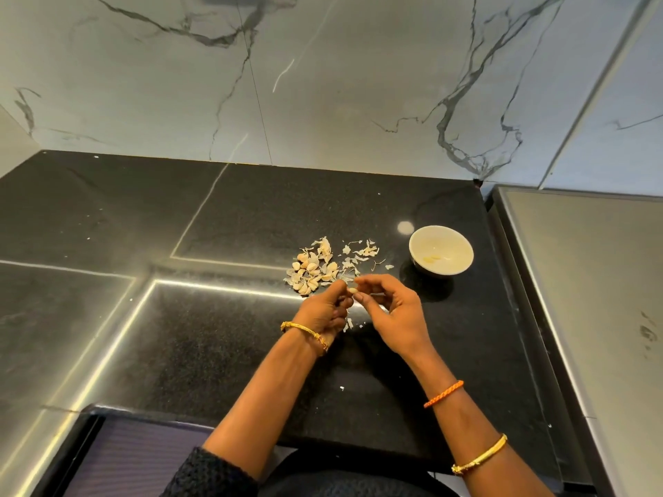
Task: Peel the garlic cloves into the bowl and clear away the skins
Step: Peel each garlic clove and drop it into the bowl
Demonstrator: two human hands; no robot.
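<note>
Garlic was the matter in hand, and one clove [353,290] sat pinched between the two hands just above the black bench [251,217]. The left hand [324,312] gripped it from the left with thumb and fingertips curled round it, the pale tip of the clove poking out toward the right. The right hand [389,310] met it from the other side, its thumb and forefinger closed at that exposed end, seemingly on the skin; whether they held skin or the clove itself could not be told. The clove's long axis appeared to run roughly left to right, from one hand toward the other, though it was too small to be sure.

Just beyond the fingers lay the heap of unpeeled cloves [311,272] mixed with loose skins [358,254], nearer the left hand. The white bowl [440,253] stood well to the right and a little farther back, holding what looked like a couple of peeled cloves [431,259]. A few scraps of skin [348,322] lay on the bench below the hands.

Judging from this, the peel was under way, with most of the heap untouched. The right hand lay nearer the bowl, so it would most naturally carry the bared clove over, up and to the right.
</note>
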